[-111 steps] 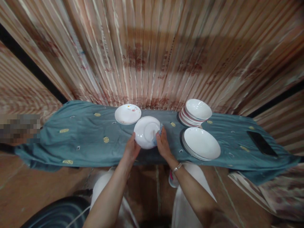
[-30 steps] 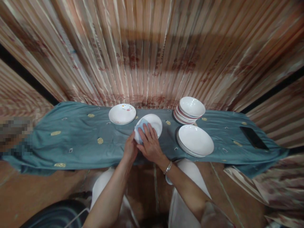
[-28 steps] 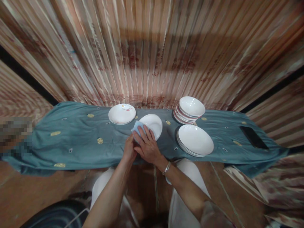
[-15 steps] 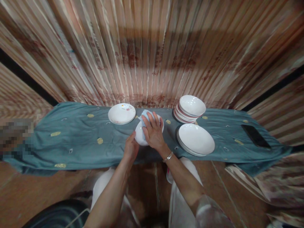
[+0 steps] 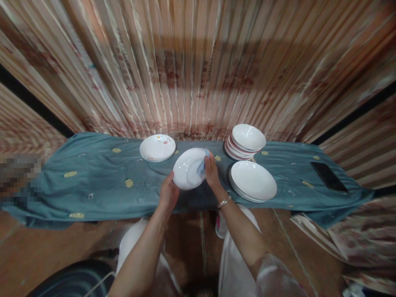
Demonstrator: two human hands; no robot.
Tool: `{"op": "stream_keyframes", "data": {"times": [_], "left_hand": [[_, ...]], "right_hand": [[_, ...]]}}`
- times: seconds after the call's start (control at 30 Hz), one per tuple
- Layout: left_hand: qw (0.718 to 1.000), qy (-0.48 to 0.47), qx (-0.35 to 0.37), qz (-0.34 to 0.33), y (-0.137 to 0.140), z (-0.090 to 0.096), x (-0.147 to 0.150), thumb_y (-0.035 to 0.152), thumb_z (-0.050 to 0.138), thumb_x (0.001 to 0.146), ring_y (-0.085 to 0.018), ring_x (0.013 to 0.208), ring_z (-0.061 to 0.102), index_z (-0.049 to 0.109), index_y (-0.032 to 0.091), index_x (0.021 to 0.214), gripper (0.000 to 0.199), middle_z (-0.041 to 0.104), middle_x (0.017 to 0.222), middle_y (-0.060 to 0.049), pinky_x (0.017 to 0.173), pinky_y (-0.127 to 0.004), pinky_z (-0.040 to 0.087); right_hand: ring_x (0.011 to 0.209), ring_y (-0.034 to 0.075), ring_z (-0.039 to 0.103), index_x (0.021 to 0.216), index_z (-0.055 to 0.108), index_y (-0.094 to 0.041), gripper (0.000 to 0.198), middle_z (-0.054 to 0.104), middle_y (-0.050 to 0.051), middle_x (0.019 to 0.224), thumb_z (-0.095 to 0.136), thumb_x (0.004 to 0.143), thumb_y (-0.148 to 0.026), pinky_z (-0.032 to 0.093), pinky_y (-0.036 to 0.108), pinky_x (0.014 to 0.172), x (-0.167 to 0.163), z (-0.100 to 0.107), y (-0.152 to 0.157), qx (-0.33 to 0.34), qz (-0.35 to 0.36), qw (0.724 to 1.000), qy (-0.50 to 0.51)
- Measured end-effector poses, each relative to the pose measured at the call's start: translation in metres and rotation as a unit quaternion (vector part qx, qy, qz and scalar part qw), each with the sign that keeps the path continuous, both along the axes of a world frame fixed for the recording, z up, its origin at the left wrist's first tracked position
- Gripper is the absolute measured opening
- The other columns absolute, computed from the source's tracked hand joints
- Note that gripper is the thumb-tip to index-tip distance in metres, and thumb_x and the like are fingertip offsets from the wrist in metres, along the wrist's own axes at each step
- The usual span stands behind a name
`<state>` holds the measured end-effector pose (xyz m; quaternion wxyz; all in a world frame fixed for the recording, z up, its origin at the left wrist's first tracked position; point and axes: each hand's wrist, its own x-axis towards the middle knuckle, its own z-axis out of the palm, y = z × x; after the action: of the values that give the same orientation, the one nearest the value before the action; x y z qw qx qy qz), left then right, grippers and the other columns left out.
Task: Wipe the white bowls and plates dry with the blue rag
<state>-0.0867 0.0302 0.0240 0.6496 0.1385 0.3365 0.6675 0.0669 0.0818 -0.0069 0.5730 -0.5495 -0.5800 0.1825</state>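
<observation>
Your left hand grips the near rim of a round white ceramic plate, tilted above the teal embroidered cloth, while your right hand pinches a small light-blue rag against its right edge. One flower-printed white plate lies apart on the left; two white stacks on the right likely wait.

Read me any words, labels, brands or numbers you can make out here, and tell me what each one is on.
No text can be read.
Striped backdrop: rows of reddish marks that may be printing, too blurred to read.
Teal cloth: only small yellow motifs, no lettering.
Plate held by the left hand and wiped with the blue cloth in the right hand: plain white.
Plate at the back left: a small coloured pattern, no words.
</observation>
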Motion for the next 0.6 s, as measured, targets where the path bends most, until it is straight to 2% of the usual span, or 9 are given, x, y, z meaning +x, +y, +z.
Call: {"op": "stream_keyframes", "data": {"times": [0.17,0.27,0.4,0.5,0.6], "left_hand": [[0.999,-0.027,-0.036,0.015,0.001,0.004,-0.001,0.023,0.053,0.088,-0.024,0.124,0.058,0.072,0.01,0.105,0.029,0.076,0.102,-0.011,0.111,-0.039,0.038],[0.998,-0.043,-0.052,0.019,0.002,0.004,-0.003,0.024,0.051,0.089,-0.025,0.125,0.057,0.07,0.012,0.113,0.033,0.075,0.107,-0.011,0.111,-0.04,0.039],[0.997,-0.05,-0.049,0.011,0.004,-0.001,-0.006,0.026,0.052,0.09,-0.025,0.124,0.058,0.068,0.013,0.117,0.034,0.074,0.11,-0.011,0.109,-0.039,0.041],[0.997,-0.049,-0.052,-0.004,0.005,-0.009,-0.008,0.029,0.055,0.089,-0.026,0.125,0.057,0.066,0.014,0.121,0.037,0.074,0.112,-0.011,0.108,-0.04,0.043],[0.996,-0.058,-0.061,-0.017,0.006,-0.014,-0.009,0.03,0.055,0.09,-0.025,0.127,0.055,0.063,0.016,0.125,0.039,0.072,0.116,-0.01,0.108,-0.04,0.042]], "right_hand": [[0.127,0.023,0.053,0.14,0.043,-0.01,0.06,0.056,0.019,0.135,0.025,0.098,-0.049,0.041,0.044,0.108,0.003,-0.024,0.0,-0.088,0.017,0.995,0.041],[0.127,0.023,0.053,0.14,0.044,-0.012,0.059,0.056,0.019,0.136,0.025,0.098,-0.049,0.042,0.045,0.106,-0.002,-0.036,-0.004,-0.098,0.008,0.993,0.064],[0.133,0.022,0.047,0.143,0.041,-0.012,0.063,0.05,0.018,0.144,0.027,0.097,-0.054,0.037,0.044,0.111,-0.007,-0.05,-0.007,-0.104,-0.003,0.99,0.1],[0.138,0.021,0.041,0.147,0.036,-0.013,0.066,0.044,0.017,0.148,0.028,0.097,-0.055,0.033,0.044,0.114,-0.007,-0.058,-0.009,-0.112,0.001,0.99,0.082],[0.141,0.023,0.037,0.148,0.033,-0.009,0.07,0.041,0.02,0.15,0.027,0.097,-0.056,0.031,0.047,0.116,-0.01,-0.061,-0.012,-0.124,-0.005,0.991,0.048]]}}
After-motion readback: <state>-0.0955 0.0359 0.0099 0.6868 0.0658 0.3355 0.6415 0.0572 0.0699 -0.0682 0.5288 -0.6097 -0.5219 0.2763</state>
